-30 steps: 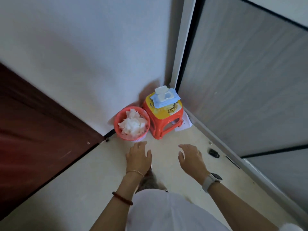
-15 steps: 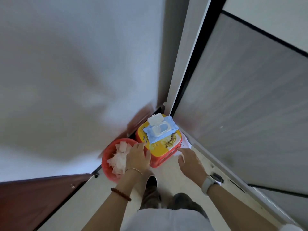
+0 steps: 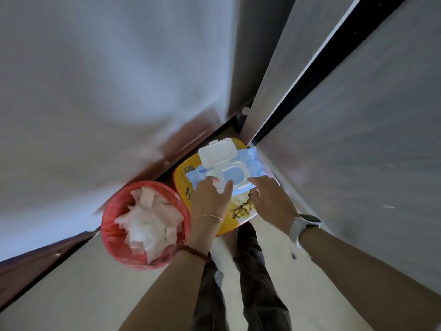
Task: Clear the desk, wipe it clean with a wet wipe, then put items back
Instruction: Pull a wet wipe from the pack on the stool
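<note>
A blue wet wipe pack (image 3: 249,163) lies on a small stool with a yellow top (image 3: 182,187) in the corner of the room. Its white flip lid (image 3: 217,152) stands open. My left hand (image 3: 210,201) lies on the pack's near left part, fingers spread over the dispenser rim and thumb beside the opening. My right hand (image 3: 269,201) is at the pack's near right edge, fingertips touching it and fingers apart. Neither hand has lifted the pack. No desk is in view.
A red waste basket (image 3: 109,232) full of crumpled white wipes (image 3: 148,223) stands just left of the stool. A white wall is on the left and grey panels (image 3: 358,139) on the right. My legs and pale floor (image 3: 95,295) are below.
I have moved closer to the corner and bent down. Both hands went from hanging over the floor to the stool and now touch the wet wipe pack.
</note>
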Demonstrator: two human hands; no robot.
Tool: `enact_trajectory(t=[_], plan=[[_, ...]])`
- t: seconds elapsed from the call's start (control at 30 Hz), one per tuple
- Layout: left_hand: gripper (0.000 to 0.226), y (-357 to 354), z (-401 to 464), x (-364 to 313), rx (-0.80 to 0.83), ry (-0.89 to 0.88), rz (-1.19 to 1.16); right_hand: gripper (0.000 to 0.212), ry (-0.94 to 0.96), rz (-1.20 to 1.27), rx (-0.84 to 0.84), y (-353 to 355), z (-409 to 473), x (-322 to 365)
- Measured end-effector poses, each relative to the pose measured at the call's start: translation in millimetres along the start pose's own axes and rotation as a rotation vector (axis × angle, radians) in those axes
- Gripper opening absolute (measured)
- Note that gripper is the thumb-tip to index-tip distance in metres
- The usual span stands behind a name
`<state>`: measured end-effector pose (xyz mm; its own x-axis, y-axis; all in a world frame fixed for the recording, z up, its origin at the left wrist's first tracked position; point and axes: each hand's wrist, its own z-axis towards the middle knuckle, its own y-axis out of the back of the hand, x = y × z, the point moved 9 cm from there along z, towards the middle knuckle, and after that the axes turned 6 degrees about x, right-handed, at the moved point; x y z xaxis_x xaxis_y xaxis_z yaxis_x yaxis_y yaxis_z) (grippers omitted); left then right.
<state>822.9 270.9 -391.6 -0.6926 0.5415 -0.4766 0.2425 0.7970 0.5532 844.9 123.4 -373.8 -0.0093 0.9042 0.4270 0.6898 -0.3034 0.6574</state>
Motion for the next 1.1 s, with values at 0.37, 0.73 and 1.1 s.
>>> enact_trajectory(t=[0.37,0.73,1.1], plan=[[0.042,7,42,58,-0.238,0.121,-0.086,0.010,0.289,-0.206,-0.191,-34,74,22],[0.038,-5,56,61,-0.225,0.072,-0.148,0.008,0.434,-0.478,-0.268,-49,87,27],[0.040,-9,62,63,-0.219,0.079,-0.100,0.016,0.446,-0.530,-0.262,-57,101,22]])
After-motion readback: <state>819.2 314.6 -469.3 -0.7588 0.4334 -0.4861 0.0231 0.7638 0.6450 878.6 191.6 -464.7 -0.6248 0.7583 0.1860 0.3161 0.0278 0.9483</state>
